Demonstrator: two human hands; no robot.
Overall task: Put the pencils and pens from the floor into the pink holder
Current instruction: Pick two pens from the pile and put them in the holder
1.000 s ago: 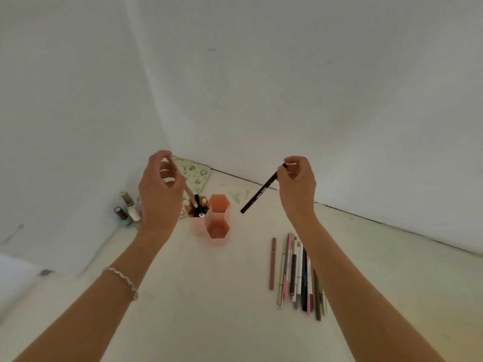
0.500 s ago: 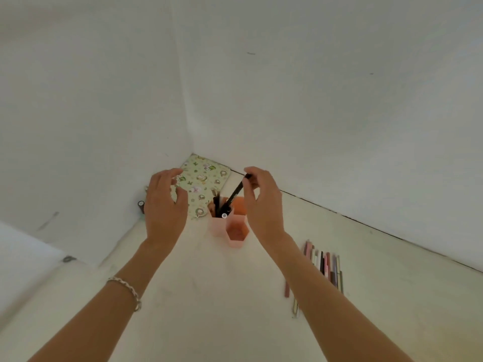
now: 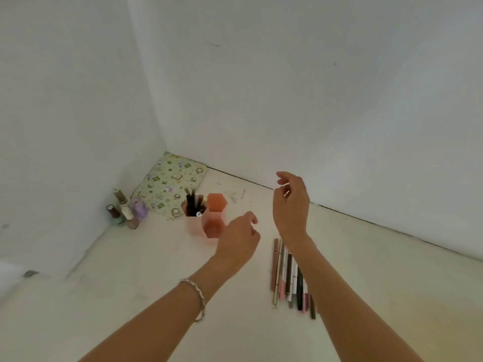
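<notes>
Both your hands are empty. Your left hand [image 3: 239, 235] hovers low, fingers loosely curled and partly spread, nothing in it. Your right hand [image 3: 290, 205] is raised higher, just to the right of the left, fingers relaxed and open, thumb and forefinger near each other but gripping nothing.

The pink holder [image 3: 205, 218] stands on the floor [image 3: 130, 283] just left of your left hand, its front hexagon cell partly hidden by your knuckles. Three cells: the left one holds several dark pens [image 3: 193, 203] standing upright; the front and back cells look empty.

The loose pencils and pens [image 3: 288, 275] lie in a tight row on the floor below your right wrist, right of your left forearm, partly covered by the right forearm.

Farther left of the holder, nail polish bottles [image 3: 125, 211] cluster by the wall. A patterned pouch [image 3: 170, 185] lies flat in the corner behind the holder. A bracelet [image 3: 196, 296] sits on your left wrist.
</notes>
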